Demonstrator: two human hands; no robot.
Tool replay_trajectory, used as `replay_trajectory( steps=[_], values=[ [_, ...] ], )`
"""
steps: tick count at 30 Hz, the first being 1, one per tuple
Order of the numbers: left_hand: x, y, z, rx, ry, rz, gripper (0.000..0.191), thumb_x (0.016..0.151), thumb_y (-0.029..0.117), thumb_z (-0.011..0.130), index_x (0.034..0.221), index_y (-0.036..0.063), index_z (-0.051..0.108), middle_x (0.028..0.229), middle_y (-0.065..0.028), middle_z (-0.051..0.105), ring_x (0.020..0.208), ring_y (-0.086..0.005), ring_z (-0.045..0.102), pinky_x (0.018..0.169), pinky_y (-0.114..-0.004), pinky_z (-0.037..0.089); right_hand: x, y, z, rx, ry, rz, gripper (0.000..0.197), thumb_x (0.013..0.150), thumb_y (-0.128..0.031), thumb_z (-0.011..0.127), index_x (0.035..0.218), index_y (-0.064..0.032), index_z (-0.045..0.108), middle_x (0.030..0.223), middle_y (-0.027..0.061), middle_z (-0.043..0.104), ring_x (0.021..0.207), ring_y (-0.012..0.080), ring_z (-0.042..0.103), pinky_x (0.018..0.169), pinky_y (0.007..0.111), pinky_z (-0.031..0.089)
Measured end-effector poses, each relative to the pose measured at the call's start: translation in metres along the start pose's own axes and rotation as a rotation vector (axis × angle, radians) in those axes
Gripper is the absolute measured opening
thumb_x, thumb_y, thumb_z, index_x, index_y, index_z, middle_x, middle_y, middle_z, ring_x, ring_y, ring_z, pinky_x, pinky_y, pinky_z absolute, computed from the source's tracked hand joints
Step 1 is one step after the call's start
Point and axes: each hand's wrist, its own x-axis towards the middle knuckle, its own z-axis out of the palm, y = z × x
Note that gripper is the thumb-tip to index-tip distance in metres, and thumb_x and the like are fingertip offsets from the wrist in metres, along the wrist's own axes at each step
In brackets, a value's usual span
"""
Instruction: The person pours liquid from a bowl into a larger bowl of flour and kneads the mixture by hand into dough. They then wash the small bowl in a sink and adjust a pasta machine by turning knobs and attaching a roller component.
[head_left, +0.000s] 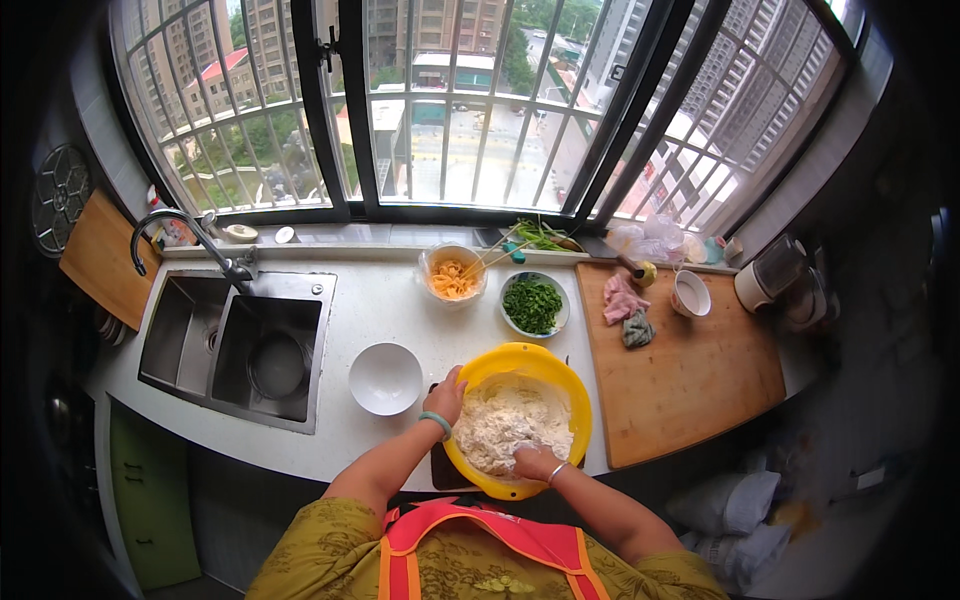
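A yellow plastic basin (580, 405) stands near the counter's front edge, partly over a dark board (448, 469). Inside it lies shaggy, floury dough (499, 420) with dry flour up the wall. My left hand (445, 397), a green bangle at its wrist, grips the basin's left rim. Down in the dough is my right hand (535, 460), its fingertips hidden by the mixture. A white bowl (385, 379) sits just left of my left hand. Behind the basin are a bowl of chopped greens (532, 303) and a bowl of orange shreds (453, 279) with chopsticks resting in it.
On the right lies a large wooden board (690, 382) bearing a pink cloth (622, 298), a grey cloth (638, 328) and a cup (691, 292). A double steel sink (322, 352) with a curved faucet (180, 214) occupies the left. Green onions (541, 235) lie by the barred window.
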Motion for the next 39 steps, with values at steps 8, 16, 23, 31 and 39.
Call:
replay_trajectory(
  steps=[8,16,23,31,39],
  values=[
    [-0.004,0.004,-0.003,-0.045,-0.031,0.026,0.038,0.088,0.029,0.043,0.123,0.0157,0.038,0.092,-0.0166,0.06,0.08,-0.0341,0.058,0.067,-0.043,0.045,0.046,0.059,0.009,0.067,0.232,0.037,0.024,0.071,-0.02,0.049,0.085,-0.0087,0.064,0.089,0.0146,0.062,0.089,0.0335,0.058,0.079,0.041,0.045],
    [-0.005,0.0,0.005,-0.125,0.016,0.007,0.039,0.086,0.025,0.048,0.122,0.0144,0.04,0.092,-0.0185,0.06,0.08,-0.0354,0.058,0.068,-0.043,0.046,0.104,0.045,-0.061,0.347,0.205,0.342,0.036,0.073,-0.018,0.046,0.104,-0.0052,0.058,0.111,0.0201,0.054,0.106,0.0337,0.05,0.094,0.039,0.035],
    [-0.041,-0.004,0.03,-0.631,0.293,-0.024,0.03,0.087,0.015,0.047,0.113,-0.0007,0.046,0.101,-0.012,0.058,0.087,-0.019,0.056,0.076,-0.029,0.044,0.075,-0.043,-0.031,0.302,0.193,0.024,0.025,0.074,-0.013,0.046,0.091,-0.0023,0.06,0.095,0.0203,0.059,0.092,0.0336,0.057,0.081,0.04,0.043],
    [-0.057,-0.043,0.024,-0.637,0.002,-0.049,0.04,0.083,0.013,0.049,0.117,-0.0036,0.036,0.104,-0.0164,0.052,0.092,-0.0242,0.055,0.081,-0.032,0.043,-0.02,0.015,0.01,0.19,0.266,0.126,0.022,0.07,-0.01,0.048,0.083,-0.0014,0.063,0.091,0.0215,0.059,0.088,0.0365,0.057,0.079,0.043,0.044],
    [-0.003,0.006,-0.001,0.065,-0.112,-0.017,0.042,0.09,0.028,0.04,0.128,0.0138,0.031,0.089,-0.0206,0.06,0.079,-0.0388,0.057,0.068,-0.044,0.045,0.055,0.068,-0.024,0.582,0.131,0.346,0.021,0.069,-0.008,0.048,0.084,0.0014,0.059,0.08,0.0209,0.06,0.08,0.0309,0.059,0.072,0.04,0.045]
  ],
)
